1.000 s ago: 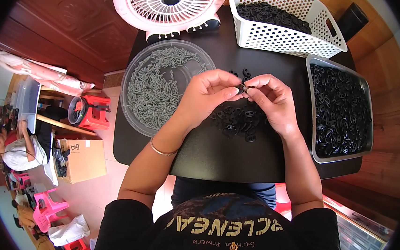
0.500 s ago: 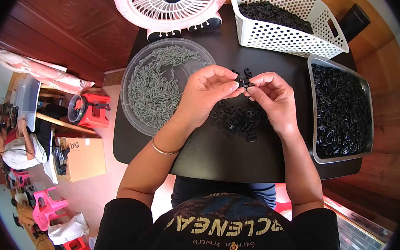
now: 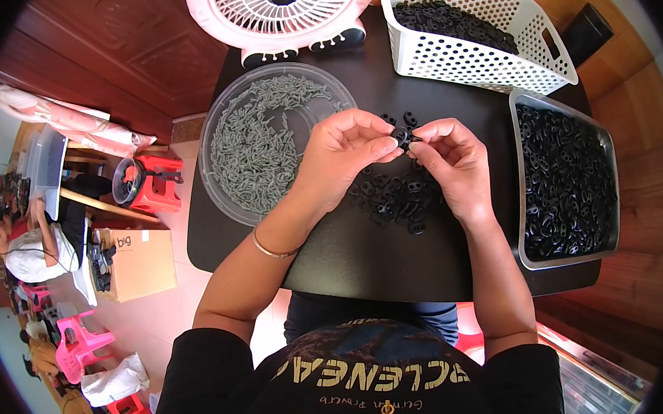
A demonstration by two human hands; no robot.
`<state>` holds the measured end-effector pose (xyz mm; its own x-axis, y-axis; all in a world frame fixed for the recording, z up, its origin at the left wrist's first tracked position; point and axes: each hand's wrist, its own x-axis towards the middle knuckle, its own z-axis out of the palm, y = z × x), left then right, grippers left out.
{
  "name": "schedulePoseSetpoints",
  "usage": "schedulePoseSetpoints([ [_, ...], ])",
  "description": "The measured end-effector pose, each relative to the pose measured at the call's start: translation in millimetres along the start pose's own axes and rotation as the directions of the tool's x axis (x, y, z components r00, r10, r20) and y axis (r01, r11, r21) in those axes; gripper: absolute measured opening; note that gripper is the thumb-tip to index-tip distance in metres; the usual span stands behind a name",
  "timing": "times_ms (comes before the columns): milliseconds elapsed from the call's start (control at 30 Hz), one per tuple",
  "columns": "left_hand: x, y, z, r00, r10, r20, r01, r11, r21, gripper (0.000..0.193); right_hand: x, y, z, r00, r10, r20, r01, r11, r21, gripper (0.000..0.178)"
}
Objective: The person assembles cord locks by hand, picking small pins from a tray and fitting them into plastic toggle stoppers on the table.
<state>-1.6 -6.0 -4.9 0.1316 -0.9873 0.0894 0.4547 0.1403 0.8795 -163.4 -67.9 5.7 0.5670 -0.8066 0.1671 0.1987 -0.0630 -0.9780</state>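
Observation:
Over the middle of the dark table (image 3: 358, 264), my left hand (image 3: 340, 149) and my right hand (image 3: 458, 161) meet fingertip to fingertip. Pinched between them is a small black plastic piece (image 3: 402, 137), partly covered by the fingers; both hands are closed on it. A loose pile of small black two-holed pieces (image 3: 398, 200) lies below my fingers on the tabletop, with a few more just beyond them. Left of my left wrist, a round clear tub (image 3: 209, 162) holds many thin grey-green screw-like parts (image 3: 249, 162).
A metal tray (image 3: 517, 186) full of black two-holed pieces stands on the right. Behind it is a white perforated basket (image 3: 474, 72) of black parts. A pink fan (image 3: 240, 32) sits at the far left. Off to the left are a person (image 3: 32, 250), a cardboard box (image 3: 140, 262) and stools.
The black piece between my fingertips has turned slightly. Both hands keep nearly the same place and pinch; the view has shifted a little.

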Motion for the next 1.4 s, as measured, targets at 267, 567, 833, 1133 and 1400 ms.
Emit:
schedulePoseSetpoints([
  [267,-1.1,-0.7,2.5,1.000,0.017,-0.014,-0.016,0.999,0.050,0.012,-0.5,1.5,0.1,1.000,0.010,0.002,-0.010,0.999,0.035,0.012],
  [567,-2.4,-5.0,2.1,0.999,0.040,-0.018,-0.038,0.996,0.078,0.013,-1.9,1.3,2.8,1.000,0.013,-0.020,-0.012,0.998,0.069,0.011],
  [833,-2.7,-4.4,4.5,0.999,0.049,-0.021,-0.047,0.994,0.097,0.012,-2.0,4.7,0.7,1.000,0.003,-0.026,-0.001,0.996,0.088,0.010],
  [1133,-4.1,-3.4,5.1,0.998,0.056,0.015,-0.057,0.993,0.105,0.010,-3.4,2.3,1.9,0.999,0.005,-0.035,-0.002,0.997,0.081,0.008],
  [1400,-2.7,-6.5,1.1,1.000,0.024,-0.006,-0.024,0.999,0.039,0.011,-1.7,0.7,0.4,1.000,-0.022,0.010,0.021,0.998,0.061,0.015],
])
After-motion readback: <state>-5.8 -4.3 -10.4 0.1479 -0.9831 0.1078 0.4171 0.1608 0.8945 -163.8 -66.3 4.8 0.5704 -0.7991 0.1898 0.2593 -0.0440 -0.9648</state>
